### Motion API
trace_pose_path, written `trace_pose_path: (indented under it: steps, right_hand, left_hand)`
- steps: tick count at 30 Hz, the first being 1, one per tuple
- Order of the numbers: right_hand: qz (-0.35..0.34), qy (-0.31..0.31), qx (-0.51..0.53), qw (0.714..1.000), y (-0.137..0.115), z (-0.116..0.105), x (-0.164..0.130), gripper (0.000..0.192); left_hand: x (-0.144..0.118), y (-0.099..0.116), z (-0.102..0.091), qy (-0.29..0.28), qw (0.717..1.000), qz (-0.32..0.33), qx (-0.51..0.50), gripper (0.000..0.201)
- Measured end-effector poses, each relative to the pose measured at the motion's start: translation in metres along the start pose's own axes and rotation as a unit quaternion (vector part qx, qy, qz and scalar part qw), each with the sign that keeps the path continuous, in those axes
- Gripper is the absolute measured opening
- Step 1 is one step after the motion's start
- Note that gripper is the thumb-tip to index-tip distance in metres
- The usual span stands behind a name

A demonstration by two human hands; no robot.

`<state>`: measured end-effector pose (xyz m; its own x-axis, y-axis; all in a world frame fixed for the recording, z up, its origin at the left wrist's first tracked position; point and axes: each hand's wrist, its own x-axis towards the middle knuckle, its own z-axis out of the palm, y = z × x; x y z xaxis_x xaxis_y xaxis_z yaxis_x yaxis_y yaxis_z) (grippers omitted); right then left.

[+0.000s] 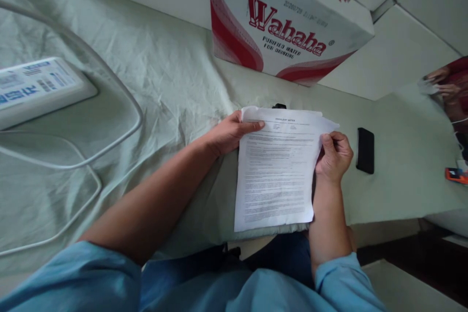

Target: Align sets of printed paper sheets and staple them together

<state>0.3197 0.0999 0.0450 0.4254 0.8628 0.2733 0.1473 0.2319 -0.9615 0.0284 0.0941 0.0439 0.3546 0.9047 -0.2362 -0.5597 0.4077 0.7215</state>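
Note:
A printed sheet of paper (278, 170) with small lines of text is held up over the near edge of the cloth-covered table. My left hand (234, 132) grips its upper left edge, thumb lying across the front and fingers hidden behind. At the upper right corner, my right hand (334, 153) pinches the sheet between thumb and curled fingers. The paper's edges look uneven, and its top right corner sticks out past my right thumb. A small black object (280, 106) shows just behind the top edge; its kind is unclear.
Behind the paper stands a Wahaha water carton (285, 29). A black phone-like slab (365, 150) lies right of my right hand. On the left are a white power strip (44, 90) and a looping white cable (120, 90). Another person's hands (444, 83) show at far right.

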Motion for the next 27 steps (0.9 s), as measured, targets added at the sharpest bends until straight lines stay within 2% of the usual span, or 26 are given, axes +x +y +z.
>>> trace_pose_path:
  steps: [5,10,17,27]
  right_hand:
    - [0.0,-0.013,-0.027,1.0,-0.001,0.0,-0.001,0.054]
    - [0.008,-0.058,-0.08,0.995,-0.002,-0.002,-0.003,0.056]
    - [-0.001,-0.054,-0.085,0.995,-0.003,-0.004,-0.002,0.055]
    - [-0.021,-0.103,-0.152,0.983,-0.008,-0.019,0.004,0.055]
  left_hand:
    - [0.001,-0.002,-0.002,-0.007,1.0,0.004,0.005,0.04]
    - [0.001,-0.001,-0.002,-0.018,1.0,0.001,0.007,0.04]
    - [0.0,0.001,0.0,0.0,1.0,-0.011,0.013,0.045]
    - [0.0,0.0,-0.001,-0.013,1.0,-0.016,0.01,0.048]
